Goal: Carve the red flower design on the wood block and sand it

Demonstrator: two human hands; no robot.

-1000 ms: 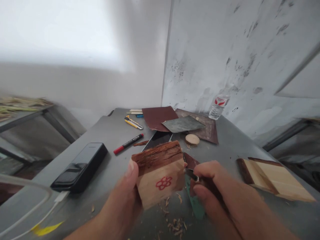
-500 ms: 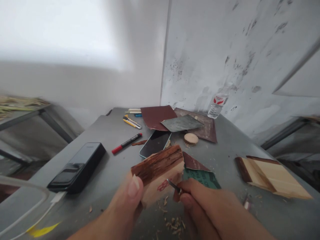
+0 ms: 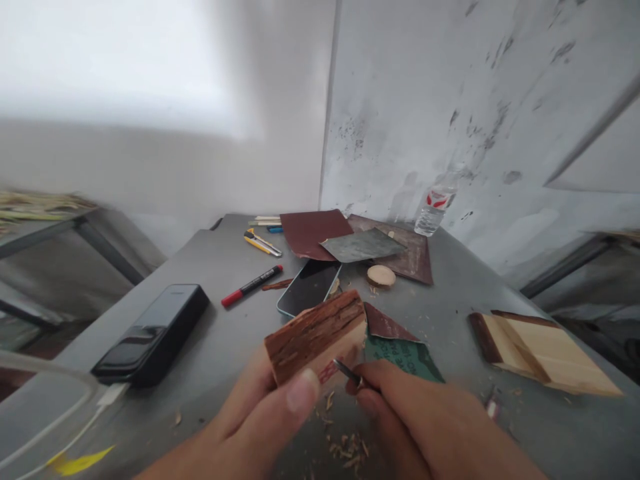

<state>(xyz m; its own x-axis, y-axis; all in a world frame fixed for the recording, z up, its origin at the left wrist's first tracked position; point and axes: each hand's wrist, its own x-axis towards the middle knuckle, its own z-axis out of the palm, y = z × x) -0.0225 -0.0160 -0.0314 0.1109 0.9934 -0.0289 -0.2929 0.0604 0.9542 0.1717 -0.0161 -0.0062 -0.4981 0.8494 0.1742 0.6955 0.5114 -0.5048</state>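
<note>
Left of the bark-edged wood block [image 3: 315, 337] sits our black power bank [image 3: 150, 333]. Our left hand [image 3: 265, 413] grips that block up off the desk [image 3: 210, 267], while our right hand [image 3: 415, 413] clenches a small carving knife [image 3: 347, 372] at its face, mid-carve over the shavings [image 3: 345, 447]. Next cut needs our left thumb kept clear. Green sandpaper [image 3: 403, 357] lies just right of the block.

The left hand [image 3: 265, 413] and right hand [image 3: 405, 417] curl closed, just beside each other.
</note>
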